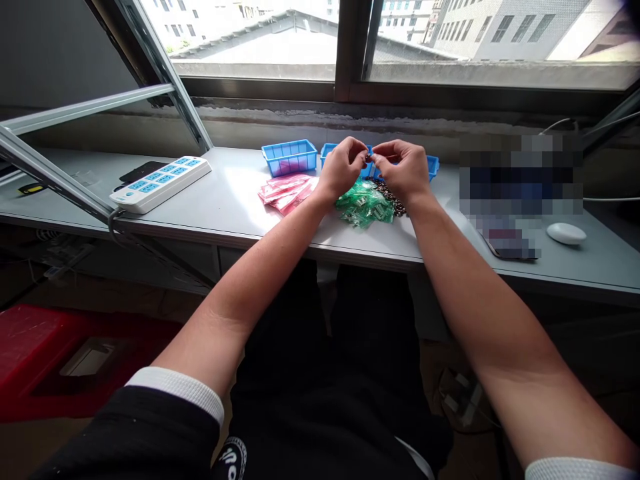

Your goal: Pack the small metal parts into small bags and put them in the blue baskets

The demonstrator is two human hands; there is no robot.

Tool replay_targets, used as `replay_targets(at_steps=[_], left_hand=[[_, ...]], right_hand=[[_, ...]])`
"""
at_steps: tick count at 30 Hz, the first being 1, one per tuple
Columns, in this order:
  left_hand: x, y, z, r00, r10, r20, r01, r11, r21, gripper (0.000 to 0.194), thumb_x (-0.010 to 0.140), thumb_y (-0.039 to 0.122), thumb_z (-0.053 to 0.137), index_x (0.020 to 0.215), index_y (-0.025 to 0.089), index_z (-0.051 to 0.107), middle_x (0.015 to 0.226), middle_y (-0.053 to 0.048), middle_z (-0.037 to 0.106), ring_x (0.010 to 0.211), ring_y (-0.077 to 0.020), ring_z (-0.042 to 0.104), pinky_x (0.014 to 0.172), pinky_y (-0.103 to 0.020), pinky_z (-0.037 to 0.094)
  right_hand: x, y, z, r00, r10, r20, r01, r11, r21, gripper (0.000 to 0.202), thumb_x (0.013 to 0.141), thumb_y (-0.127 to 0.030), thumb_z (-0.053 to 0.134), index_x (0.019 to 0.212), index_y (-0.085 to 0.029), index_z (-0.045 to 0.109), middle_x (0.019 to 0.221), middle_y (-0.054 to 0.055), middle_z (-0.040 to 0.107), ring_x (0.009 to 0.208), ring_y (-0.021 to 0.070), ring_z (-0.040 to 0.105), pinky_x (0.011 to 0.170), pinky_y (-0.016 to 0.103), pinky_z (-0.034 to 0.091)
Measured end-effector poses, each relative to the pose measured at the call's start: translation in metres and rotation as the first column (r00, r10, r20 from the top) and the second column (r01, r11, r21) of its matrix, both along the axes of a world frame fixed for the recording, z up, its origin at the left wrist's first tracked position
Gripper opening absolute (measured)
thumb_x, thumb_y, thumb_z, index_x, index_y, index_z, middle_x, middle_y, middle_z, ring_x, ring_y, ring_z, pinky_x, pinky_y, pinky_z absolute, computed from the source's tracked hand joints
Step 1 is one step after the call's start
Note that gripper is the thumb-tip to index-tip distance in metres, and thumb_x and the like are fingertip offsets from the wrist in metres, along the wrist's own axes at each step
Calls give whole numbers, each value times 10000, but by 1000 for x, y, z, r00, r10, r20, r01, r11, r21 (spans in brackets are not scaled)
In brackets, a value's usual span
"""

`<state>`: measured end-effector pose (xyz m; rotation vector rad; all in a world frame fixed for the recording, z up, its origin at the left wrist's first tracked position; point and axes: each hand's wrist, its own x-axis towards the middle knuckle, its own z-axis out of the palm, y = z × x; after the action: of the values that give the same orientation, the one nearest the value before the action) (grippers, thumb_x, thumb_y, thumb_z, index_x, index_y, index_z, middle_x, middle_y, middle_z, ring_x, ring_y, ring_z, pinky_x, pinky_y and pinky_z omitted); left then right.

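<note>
My left hand (344, 167) and my right hand (404, 167) meet fingertip to fingertip above the desk. Both are closed in a pinch around something small and dark, too tiny to name. Below them lies a heap of green, shiny small packets (364, 205). Against its right side is a pile of small dark brown pieces (395, 197), partly hidden by my right hand. Flat pink plastic bags (286, 191) are stacked to the left of my left hand. Behind my hands stand blue baskets (433, 167), mostly covered by the fingers.
Another blue basket (290, 159) with something pink inside stands at the back. Left of it are a white power strip (163, 183) and a metal frame (187, 110). A white mouse (566, 233) lies right, near a blurred-out area. The desk's front edge (370, 256) runs below my forearms.
</note>
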<state>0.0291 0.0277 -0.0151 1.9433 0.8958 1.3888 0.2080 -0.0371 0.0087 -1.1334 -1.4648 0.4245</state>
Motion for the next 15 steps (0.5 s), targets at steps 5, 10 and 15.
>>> replay_targets(at_steps=[5, 10, 15], left_hand=[[-5, -1, 6, 999, -37, 4, 37, 999, -10, 137, 1143, 250, 816, 1246, 220, 902, 1271, -112, 994, 1251, -267, 944, 1192, -446, 767], [-6, 1, 7, 999, -20, -29, 20, 1000, 8, 293, 1037, 238, 930, 1327, 214, 902, 1436, -140, 978, 1353, -300, 938, 1243, -457, 761], [-4, -3, 3, 996, -92, 18, 91, 994, 54, 516, 1012, 74, 828, 1506, 215, 870, 1418, -131, 982, 1351, -299, 946, 1276, -494, 750]], right_hand=[[3, 3, -3, 999, 22, 44, -23, 999, 23, 175, 980, -414, 1012, 1018, -324, 867, 1167, 105, 929, 1178, 363, 881, 1209, 598, 753], [3, 14, -8, 1000, 6, -12, -6, 1000, -11, 210, 1035, -481, 972, 1082, -320, 845, 1129, 115, 893, 1159, 397, 898, 1072, 638, 778], [1, 12, -6, 998, 11, -56, -14, 999, -42, 259, 984, -433, 1047, 1054, -303, 834, 1084, 98, 887, 1126, 371, 898, 1022, 585, 789]])
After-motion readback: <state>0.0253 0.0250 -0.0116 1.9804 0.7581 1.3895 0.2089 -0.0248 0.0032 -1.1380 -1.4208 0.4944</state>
